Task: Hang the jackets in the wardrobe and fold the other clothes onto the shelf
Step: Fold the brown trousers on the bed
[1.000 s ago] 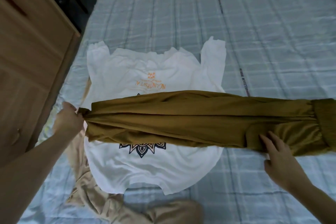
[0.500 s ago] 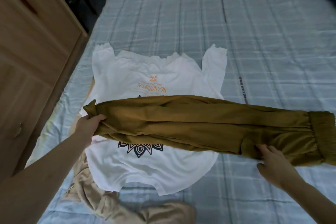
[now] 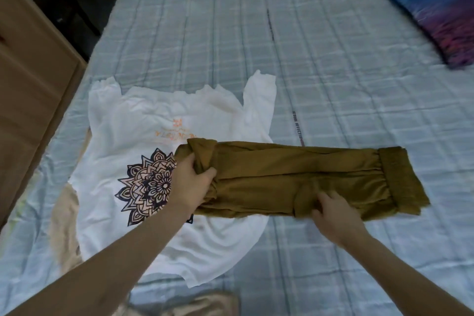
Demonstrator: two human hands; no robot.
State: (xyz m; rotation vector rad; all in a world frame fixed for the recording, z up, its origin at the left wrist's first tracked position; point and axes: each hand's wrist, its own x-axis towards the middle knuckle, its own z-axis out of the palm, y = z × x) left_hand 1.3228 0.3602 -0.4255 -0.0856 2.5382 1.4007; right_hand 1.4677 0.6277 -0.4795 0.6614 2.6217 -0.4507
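Note:
Mustard-brown trousers (image 3: 295, 177) lie lengthwise across the bed, waistband to the right, partly over a white T-shirt (image 3: 143, 126) with a black mandala print. My left hand (image 3: 191, 182) grips the trousers' leg end, which is doubled over towards the right. My right hand (image 3: 333, 210) presses flat on the trousers near the waist, fingers spread. A beige garment (image 3: 61, 226) shows from under the T-shirt at the left and along the bottom edge.
The bed has a pale blue checked sheet (image 3: 333, 72). A wooden wardrobe side (image 3: 28, 79) stands close along the left edge of the bed. A colourful pillow (image 3: 436, 5) lies at the far right corner. Dark floor shows at the top left.
My left hand has carried the trousers' leg end to the right, folding it over the rest and uncovering the mandala print. My right hand stays pressed near the waistband.

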